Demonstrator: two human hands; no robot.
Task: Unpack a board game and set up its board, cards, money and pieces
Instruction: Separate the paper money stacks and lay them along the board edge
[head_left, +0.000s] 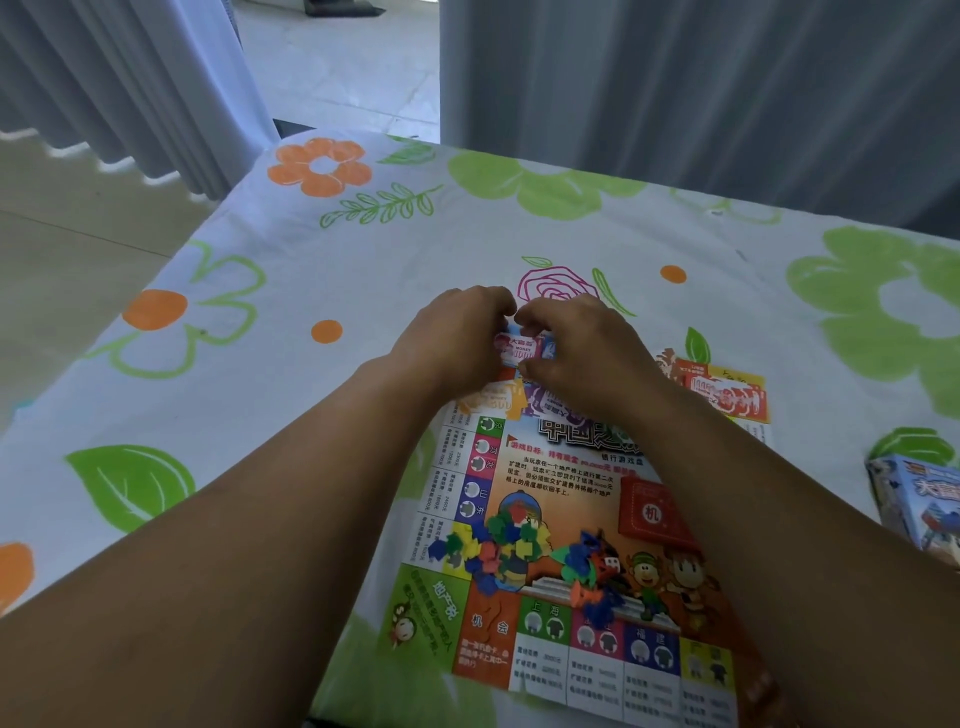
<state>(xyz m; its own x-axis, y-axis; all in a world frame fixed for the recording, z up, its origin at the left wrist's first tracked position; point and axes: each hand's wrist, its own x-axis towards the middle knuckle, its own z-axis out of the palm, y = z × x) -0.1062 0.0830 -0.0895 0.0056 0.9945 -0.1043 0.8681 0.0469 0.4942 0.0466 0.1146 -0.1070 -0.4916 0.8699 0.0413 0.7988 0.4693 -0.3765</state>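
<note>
The left hand (457, 332) and right hand (582, 343) meet at the far edge of the board (566, 499). Their fingers curl round a few money notes (519, 349), probably to sort them by colour. The pieces (498, 545) lie heaped mid-board, near the red cards (652, 514). Knuckles hide the fingertips, and the box (924, 504) on the counter (363, 249) is cut off at the right.

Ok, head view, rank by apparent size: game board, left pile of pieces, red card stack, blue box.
1. game board
2. left pile of pieces
3. red card stack
blue box: cut off by frame edge, unranked
</note>
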